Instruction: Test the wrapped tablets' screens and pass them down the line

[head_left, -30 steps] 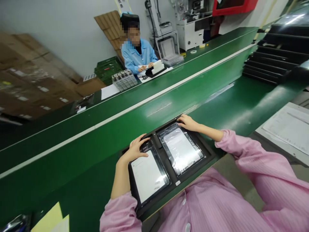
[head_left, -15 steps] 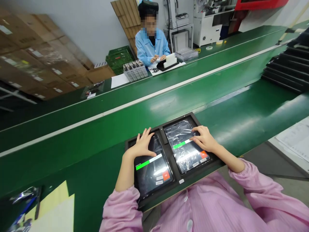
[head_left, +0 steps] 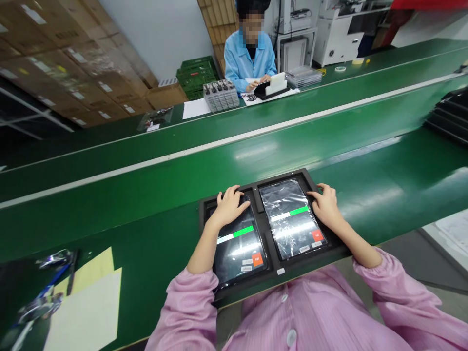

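On the green bench lies a black tray (head_left: 268, 240) with two recesses, each holding a tablet in clear film. The left tablet (head_left: 237, 251) and the right tablet (head_left: 288, 229) are lit, with a white-and-green bar and a red-orange button on each screen. My left hand (head_left: 230, 207) rests over the top of the left tablet and the tray rim, fingers apart, covering that corner. At the right side of the tray, my right hand (head_left: 326, 205) touches the rim beside the right tablet with its fingers apart. Neither hand grasps anything visibly.
Yellow and white paper sheets (head_left: 87, 307) and blurred tools (head_left: 44, 302) lie at left. Black trays (head_left: 449, 114) are stacked at right. Beyond a raised rail (head_left: 204, 146), a person in blue (head_left: 248, 63) works beside a grey compartment box (head_left: 221, 95).
My right hand has moved off the right screen to the tray's edge. My left thumb has withdrawn from the left bar. On both bars green has switched from left to right.
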The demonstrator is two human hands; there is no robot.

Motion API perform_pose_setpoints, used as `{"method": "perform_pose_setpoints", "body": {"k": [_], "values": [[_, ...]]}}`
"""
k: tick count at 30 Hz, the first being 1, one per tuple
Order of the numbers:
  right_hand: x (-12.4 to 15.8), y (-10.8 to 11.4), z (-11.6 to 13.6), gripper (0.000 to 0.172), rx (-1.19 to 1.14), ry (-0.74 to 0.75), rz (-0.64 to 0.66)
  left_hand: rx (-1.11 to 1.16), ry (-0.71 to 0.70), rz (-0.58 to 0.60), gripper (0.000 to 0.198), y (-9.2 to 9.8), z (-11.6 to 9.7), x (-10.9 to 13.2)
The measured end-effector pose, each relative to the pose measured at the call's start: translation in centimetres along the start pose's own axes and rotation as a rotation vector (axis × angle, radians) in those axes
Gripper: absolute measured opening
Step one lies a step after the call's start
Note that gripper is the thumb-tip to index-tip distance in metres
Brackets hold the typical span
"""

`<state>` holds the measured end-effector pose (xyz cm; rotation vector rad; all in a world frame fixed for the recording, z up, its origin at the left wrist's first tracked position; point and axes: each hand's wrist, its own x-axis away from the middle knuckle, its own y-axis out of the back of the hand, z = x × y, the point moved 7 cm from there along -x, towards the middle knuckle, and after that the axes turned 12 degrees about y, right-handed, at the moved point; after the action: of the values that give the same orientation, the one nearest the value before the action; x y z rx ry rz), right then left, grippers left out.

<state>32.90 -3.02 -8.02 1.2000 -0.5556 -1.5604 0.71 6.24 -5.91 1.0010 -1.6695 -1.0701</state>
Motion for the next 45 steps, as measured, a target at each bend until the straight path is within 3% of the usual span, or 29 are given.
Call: {"method": "perform_pose_setpoints", "body": {"k": [2,6,16,20,24,29,38,41,45], "values": [[-0.1,-0.9,-0.7,0.047,-0.011,-0.003,0.047,-0.029,0.046,-0.051,0.044,0.0,-0.7,0.0],[-0.3,-1.5,-1.2,0.053,-0.035,0.012,0.085,-0.066,0.076,-0.067,0.055,-0.8,-1.5,0.0],[-0.3,-1.3,-1.6,0.048,-0.072,0.012,0.087,-0.183,0.178,-0.120,0.060,-1.1,-3.7,0.0],[-0.5,-1.5,-1.7,0.053,-0.077,-0.015,0.121,-0.233,0.182,-0.093,0.059,-0.9,-3.7,0.2],[-0.7,-1.8,-1.7,0.062,-0.073,-0.022,0.184,-0.267,0.187,-0.145,0.050,-0.6,-3.2,0.4],[-0.9,-2.0,-2.0,0.064,-0.058,-0.046,0.235,-0.260,0.201,-0.202,0.049,-0.5,-3.2,0.3],[-1.4,-2.1,-2.1,0.059,-0.048,-0.118,0.218,-0.277,0.238,-0.184,0.054,-1.3,-4.6,-0.1],[-1.3,-1.9,-1.7,0.060,-0.040,-0.105,0.225,-0.237,0.203,-0.140,0.052,-1.0,-3.4,-0.3],[-1.4,-1.7,-1.6,0.057,-0.019,-0.117,0.243,-0.050,-0.017,0.070,0.049,0.1,0.9,0.3]]}}
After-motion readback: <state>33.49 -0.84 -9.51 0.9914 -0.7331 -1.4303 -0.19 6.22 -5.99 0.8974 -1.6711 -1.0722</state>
